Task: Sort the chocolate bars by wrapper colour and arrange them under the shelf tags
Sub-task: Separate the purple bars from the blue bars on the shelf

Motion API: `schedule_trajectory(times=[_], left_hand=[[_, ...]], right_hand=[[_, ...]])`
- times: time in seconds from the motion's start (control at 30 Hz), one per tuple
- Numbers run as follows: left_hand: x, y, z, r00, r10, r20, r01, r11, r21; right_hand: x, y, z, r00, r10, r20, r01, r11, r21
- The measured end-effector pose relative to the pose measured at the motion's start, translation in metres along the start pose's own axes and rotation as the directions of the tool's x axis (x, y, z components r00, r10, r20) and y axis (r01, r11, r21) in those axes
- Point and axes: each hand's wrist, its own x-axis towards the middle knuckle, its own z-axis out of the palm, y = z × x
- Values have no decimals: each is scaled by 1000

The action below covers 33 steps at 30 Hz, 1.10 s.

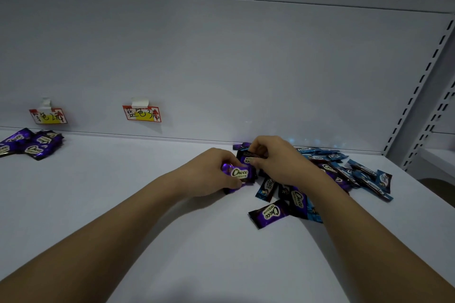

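On the white shelf (pixel 147 179), right of centre: mixed heap (pixel 344 174) of purple and blue bars. Left hand (pixel 209 172) curled round a small stack of purple bars (pixel 240 172); right hand (pixel 275 160) pinching another purple bar (pixel 248 155) at the heap's edge. Sorted purple group (pixel 32 144) lies far left under the left tag (pixel 48 115); nothing under the blue tag (pixel 142 113). Risks, judged: slick wrappers could slip from the crowded left grip; dim light may pass a blue bar off as purple.
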Motion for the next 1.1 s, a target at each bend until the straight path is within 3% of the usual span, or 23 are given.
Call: schedule_trajectory(times=[0.13,0.27,0.37,0.63,0.87,1.1], left_hand=[[2,-9,-11,997,-80,8,79,960,-270],[1,-13,-17,994,-108,29,107,843,-526],[2,-13,-16,990,-138,37,131,774,-620],[7,-16,-17,975,-221,28,176,691,-701],[9,-26,-19,981,-172,-93,76,776,-626],[-4,-27,-24,929,-251,-273,34,791,-611]], right_hand=[[1,-1,0,1000,13,-9,-12,996,94],[0,-4,-1,1000,28,-14,-25,987,159],[-1,-6,-1,998,57,-17,-51,967,249],[1,-7,0,986,167,20,-157,864,478],[2,-10,0,979,198,44,-185,784,593],[-14,-30,3,982,186,11,-142,709,691]])
